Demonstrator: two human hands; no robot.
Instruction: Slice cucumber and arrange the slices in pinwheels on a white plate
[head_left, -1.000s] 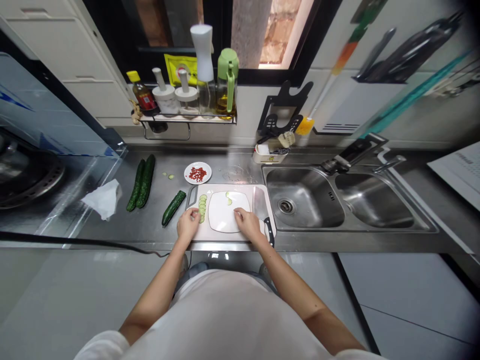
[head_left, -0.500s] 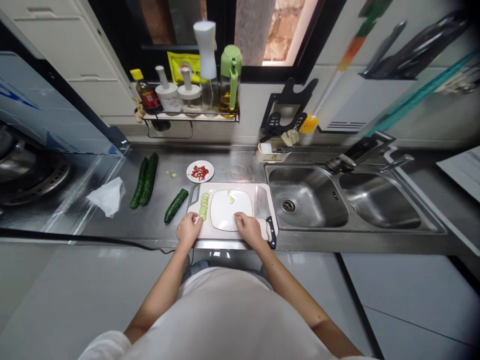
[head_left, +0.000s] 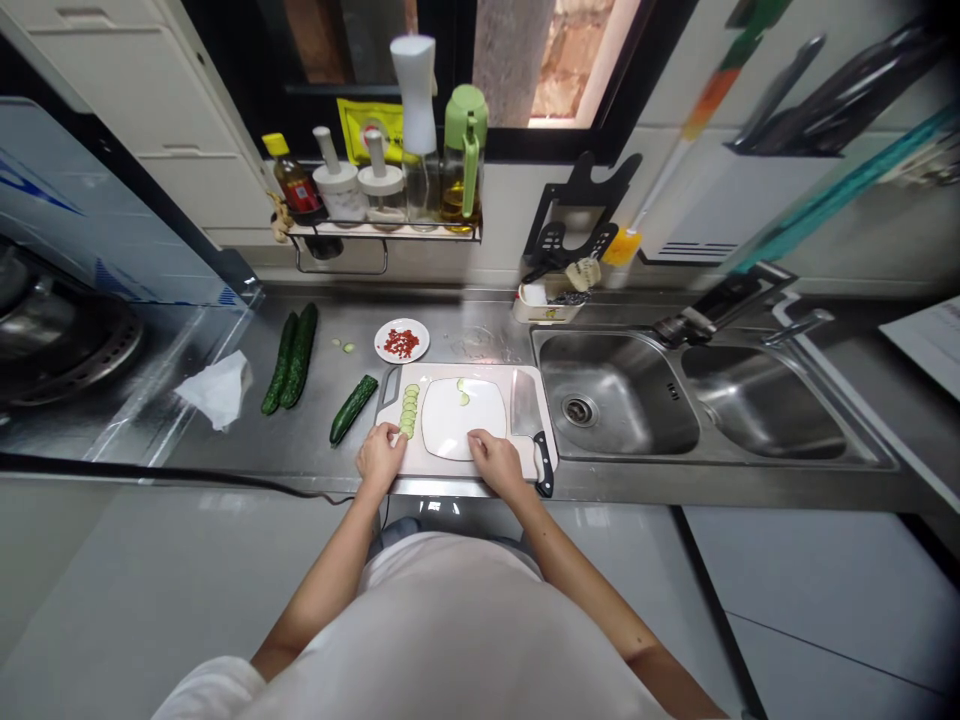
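Note:
My left hand [head_left: 380,456] is at the near end of a row of overlapping cucumber slices [head_left: 409,402], its thumb and fingers closed at the nearest slice. The row lies along the left part of a pale cutting board [head_left: 405,465]. A squarish white plate [head_left: 457,425] with a thin dark rim rests on the board, with a few cucumber slices [head_left: 463,392] by its far edge. Over the plate's near right side is my right hand [head_left: 496,461], fingers pinched together; what they hold, if anything, is hidden. A kitchen knife [head_left: 543,465] lies on the board's right side.
Left of the board lie a cut cucumber [head_left: 353,410], two whole cucumbers [head_left: 291,360] and a crumpled white tissue [head_left: 217,390]. Behind it stands a small plate of chopped red pieces [head_left: 385,352]. A double sink [head_left: 622,440] is right, a bottle rack [head_left: 386,234] above.
The view has shifted very slightly. Both hands keep nearly the same places, at the slice row and at the white plate.

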